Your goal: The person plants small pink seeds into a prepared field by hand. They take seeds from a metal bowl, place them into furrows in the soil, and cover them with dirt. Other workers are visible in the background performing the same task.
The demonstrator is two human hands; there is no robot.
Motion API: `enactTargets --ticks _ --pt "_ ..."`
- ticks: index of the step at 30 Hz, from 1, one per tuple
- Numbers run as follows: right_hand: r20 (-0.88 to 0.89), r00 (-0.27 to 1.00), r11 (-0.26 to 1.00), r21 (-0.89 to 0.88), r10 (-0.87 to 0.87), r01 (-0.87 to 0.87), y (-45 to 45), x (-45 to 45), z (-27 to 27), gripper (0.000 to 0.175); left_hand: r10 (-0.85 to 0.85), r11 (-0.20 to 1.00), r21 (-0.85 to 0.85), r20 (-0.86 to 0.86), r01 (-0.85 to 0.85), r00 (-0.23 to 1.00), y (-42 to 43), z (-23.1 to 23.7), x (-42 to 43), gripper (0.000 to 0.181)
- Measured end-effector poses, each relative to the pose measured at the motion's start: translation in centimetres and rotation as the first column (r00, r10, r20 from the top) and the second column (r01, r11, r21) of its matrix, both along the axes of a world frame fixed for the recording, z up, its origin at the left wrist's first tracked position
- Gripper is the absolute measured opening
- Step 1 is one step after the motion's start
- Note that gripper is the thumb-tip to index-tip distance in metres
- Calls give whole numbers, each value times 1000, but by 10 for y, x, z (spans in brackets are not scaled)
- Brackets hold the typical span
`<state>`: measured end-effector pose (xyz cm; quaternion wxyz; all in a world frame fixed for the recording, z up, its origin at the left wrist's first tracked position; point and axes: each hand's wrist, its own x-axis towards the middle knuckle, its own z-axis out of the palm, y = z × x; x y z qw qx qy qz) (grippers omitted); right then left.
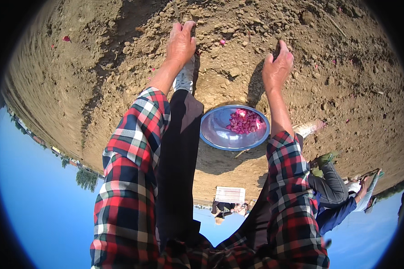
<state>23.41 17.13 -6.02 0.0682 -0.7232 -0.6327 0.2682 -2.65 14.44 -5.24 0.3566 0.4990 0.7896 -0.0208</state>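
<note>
My left hand (181, 43) reaches down to the loose, cloddy soil (219, 64), above my left shoe (185, 77). Its fingertips meet the ground, and whether they pinch anything is hidden. Farther right, my right hand (278, 67) is low over the soil, index finger stretched out and thumb apart. I see nothing between them. Between my legs sits a shiny metal bowl with a blue rim (215, 136). Small pink clove-like pieces (244, 121) are heaped along one side of it. A single pink piece (222, 42) lies on the soil between my hands.
More pink bits (66, 38) are scattered over the soil. Beside my right arm a person in dark clothes (336, 208) bends low, with another beyond. Behind me are a white crate (230, 194) and a person in a hat (219, 215). My right shoe (308, 128) stands on the soil.
</note>
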Motion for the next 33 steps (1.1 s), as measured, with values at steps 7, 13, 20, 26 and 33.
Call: enactTargets --ticks 7,13,20,26,33 --pt "-380 924 983 -180 -52 -19 -15 -62 15 54 102 994 3 195 -105 975 -11 -3 25 39" --pt "-178 968 942 -316 -176 113 -35 -24 24 48 232 973 -74 328 -220 916 -66 17 49 19" --pt "-488 851 939 -344 -197 20 -50 -71 13 44 83 988 -150 397 -24 914 -94 -9 108 26" --pt "-267 956 991 -90 -123 103 9 27 3 41 97 993 26 379 -116 920 -49 9 69 32" --pt "-65 996 993 -105 -62 55 29 11 2 44 -368 905 221 -27 364 930 -3 14 54 47"
